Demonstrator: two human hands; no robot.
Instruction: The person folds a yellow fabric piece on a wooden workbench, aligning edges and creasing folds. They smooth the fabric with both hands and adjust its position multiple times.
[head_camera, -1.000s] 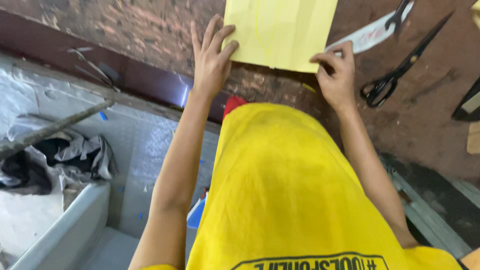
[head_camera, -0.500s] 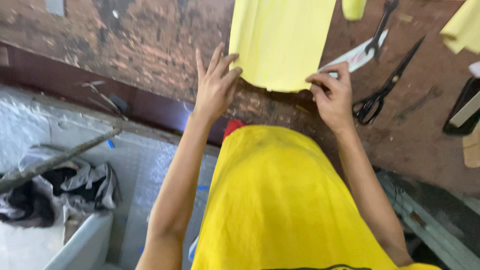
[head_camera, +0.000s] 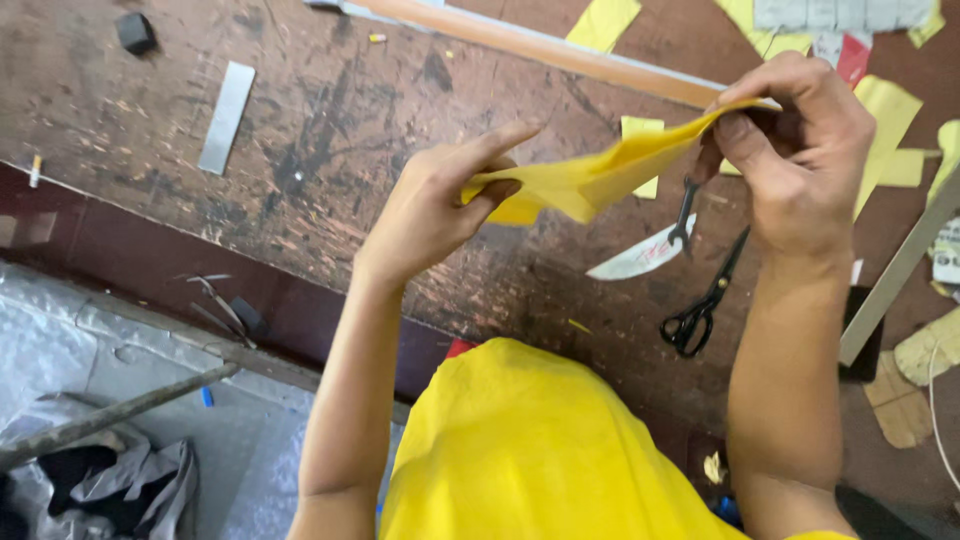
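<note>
- L hand (head_camera: 430, 215) pinched near end of yellow sheet (head_camera: 590, 180), thumb under, fingers on top; R hand (head_camera: 800, 160) pinched far end, fingers pressed together.
- Sheet was held in air above bench (head_camera: 330, 150), sagging btwn grips.
- Risk: uneven pull could crease or tear it; loose pinch could drop it onto scissors (head_camera: 700, 300) below R grip.
- Sheet looked thin, floppy, plain yellow, folded over.

Count at inspection: two hands, left hand (head_camera: 430, 215) and right hand (head_camera: 800, 150), sharing one folded yellow sheet (head_camera: 590, 180). On the desk (head_camera: 330, 150): one pair of black scissors (head_camera: 705, 300), one curved blade (head_camera: 645, 258), one flat metal strip (head_camera: 226, 116), one long wooden strip (head_camera: 540, 48), one small black block (head_camera: 135, 32). Loose yellow offcuts: several, exact number uncertain.
</note>
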